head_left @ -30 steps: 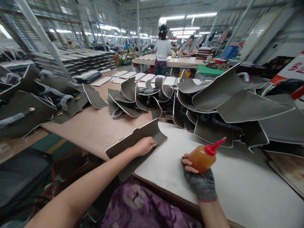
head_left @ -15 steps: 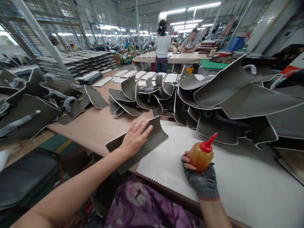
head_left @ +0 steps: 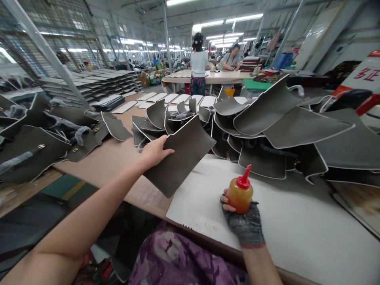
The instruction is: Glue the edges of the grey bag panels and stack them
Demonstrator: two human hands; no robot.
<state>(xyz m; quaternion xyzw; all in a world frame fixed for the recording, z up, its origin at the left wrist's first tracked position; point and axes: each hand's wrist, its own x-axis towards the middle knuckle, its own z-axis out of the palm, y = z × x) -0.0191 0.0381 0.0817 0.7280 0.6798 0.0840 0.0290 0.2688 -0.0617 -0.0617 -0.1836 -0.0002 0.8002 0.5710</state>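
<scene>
Grey leather panel (head_left: 181, 156) with a pale edge sits at the centre of the frame, lifted and tilted above the near edge of the table (head_left: 118, 158); the left hand (head_left: 154, 152) grips it at its left edge, fingers wrapped behind and thumb across the front, so the panel spreads to the right and downward from the grip; its lower corner hangs over the white mat (head_left: 297, 221) that covers the table's lower right part; the right hand (head_left: 242, 221), in a grey knitted fingerless glove, rests on that mat just below centre and is closed round an amber squeeze bottle (head_left: 240, 194) with a red nozzle pointing up; the bottle stands near the panel, to its lower right, not touching it; heaps of similar grey pieces (head_left: 279, 122) lie across the right and middle of the frame, with more (head_left: 44, 134) at the left; at upper centre, well apart, a person in a white top (head_left: 198, 63) stands at a far table.
</scene>
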